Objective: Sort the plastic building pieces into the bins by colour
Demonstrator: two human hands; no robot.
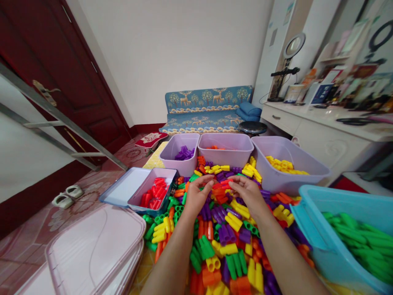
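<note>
A big heap of plastic tube blocks (224,229) in red, orange, yellow, green and purple lies in front of me. My left hand (196,194) rests on the far part of the heap, fingers curled over the blocks with the fingertips pointing right. My right hand (247,190) is close beside it, fingers bent down into red and orange pieces (219,190). The two sets of fingertips nearly meet. What, if anything, either hand grips is hidden under the fingers.
Behind the heap stand three lilac bins: purple blocks (181,153), orange blocks (225,148), yellow blocks (285,166). A small bin of red blocks (153,192) sits left on a blue lid. A blue bin of green blocks (353,237) is right. Pink lids (92,246) lie near left.
</note>
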